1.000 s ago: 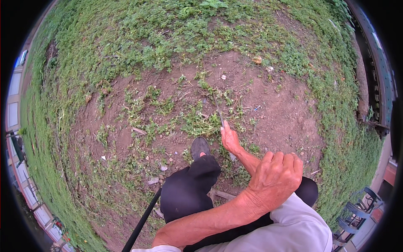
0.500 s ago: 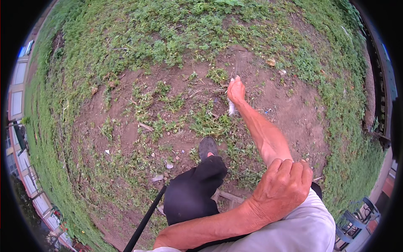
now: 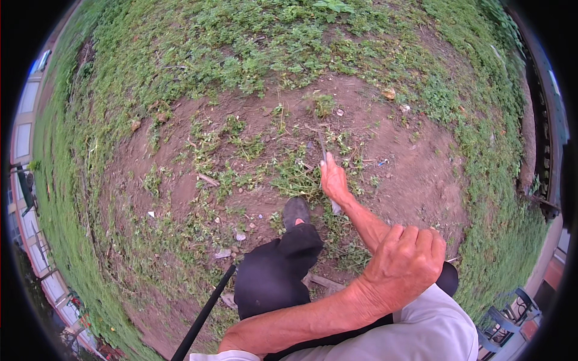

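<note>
My right hand (image 3: 334, 180) is closed around a hand weeding tool (image 3: 323, 142). Its thin metal shaft points away from me over the soil, and a whitish handle end shows below my wrist. Just left of that hand lies a clump of uprooted weeds (image 3: 298, 180). My left hand (image 3: 404, 257) crosses in front of my body with its fingers curled, over my right arm near the elbow. Whatever lies under those fingers is hidden. My left shoe (image 3: 296, 212) stands on the dirt by the weed clump.
Bare brown soil (image 3: 421, 174) with scattered weeds surrounds my hands. Low green plants (image 3: 253, 54) grow thickly beyond. A black pole (image 3: 208, 313) slants beside my left leg. Pale stones (image 3: 223, 253) lie near it. Blue metal chairs (image 3: 509, 319) stand far right.
My right hand has drawn the tool back toward me, from the far soil to beside the weed clump. A weed tuft ahead has shifted slightly. My left hand has hardly moved.
</note>
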Motion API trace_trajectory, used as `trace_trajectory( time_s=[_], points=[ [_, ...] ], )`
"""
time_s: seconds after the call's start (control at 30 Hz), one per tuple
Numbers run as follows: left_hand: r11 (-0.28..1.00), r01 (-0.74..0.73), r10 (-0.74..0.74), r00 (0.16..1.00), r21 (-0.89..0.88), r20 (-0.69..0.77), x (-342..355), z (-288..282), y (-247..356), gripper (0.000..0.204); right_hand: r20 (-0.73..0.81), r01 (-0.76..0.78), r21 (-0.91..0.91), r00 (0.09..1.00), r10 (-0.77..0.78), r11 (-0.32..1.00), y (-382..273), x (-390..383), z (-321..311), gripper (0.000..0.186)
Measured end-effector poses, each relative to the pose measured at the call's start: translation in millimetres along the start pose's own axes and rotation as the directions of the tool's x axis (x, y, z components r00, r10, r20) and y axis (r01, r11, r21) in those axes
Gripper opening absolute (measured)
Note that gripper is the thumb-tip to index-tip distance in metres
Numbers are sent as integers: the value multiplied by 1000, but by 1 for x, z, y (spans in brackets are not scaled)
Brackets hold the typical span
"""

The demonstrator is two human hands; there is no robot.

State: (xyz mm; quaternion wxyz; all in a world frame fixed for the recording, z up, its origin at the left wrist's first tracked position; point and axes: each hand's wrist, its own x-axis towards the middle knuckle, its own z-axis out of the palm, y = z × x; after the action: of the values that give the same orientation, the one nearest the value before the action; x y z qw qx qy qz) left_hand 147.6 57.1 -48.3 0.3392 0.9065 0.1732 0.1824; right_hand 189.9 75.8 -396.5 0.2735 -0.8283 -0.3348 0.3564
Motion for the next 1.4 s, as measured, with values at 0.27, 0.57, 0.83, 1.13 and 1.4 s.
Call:
trace_trajectory(
  time_s=[0.27,0.57,0.83,1.13,1.4],
  points=[
    [1000,-13,13,1000,-17,-10,2,-6,-2,25,-290,81,-104,951,-108,991,-18,125,-3,32],
    [1000,-1,1,1000,1,-29,-2,-6,0,25,144,216,-90,969,-202,972,-40,22,64,38],
    [1000,16,-16,1000,24,-5,-8,-8,-4,26,2,141,-16,990,-141,990,-44,61,27,29],
    [1000,17,-17,1000,-1,-25,-4,-9,-5,25,-76,208,-196,971,-227,958,-8,120,0,36],
    [999,-16,20,997,48,-74,0,-4,-5,16,38,171,-137,985,-167,976,28,0,5,37]
  ],
)
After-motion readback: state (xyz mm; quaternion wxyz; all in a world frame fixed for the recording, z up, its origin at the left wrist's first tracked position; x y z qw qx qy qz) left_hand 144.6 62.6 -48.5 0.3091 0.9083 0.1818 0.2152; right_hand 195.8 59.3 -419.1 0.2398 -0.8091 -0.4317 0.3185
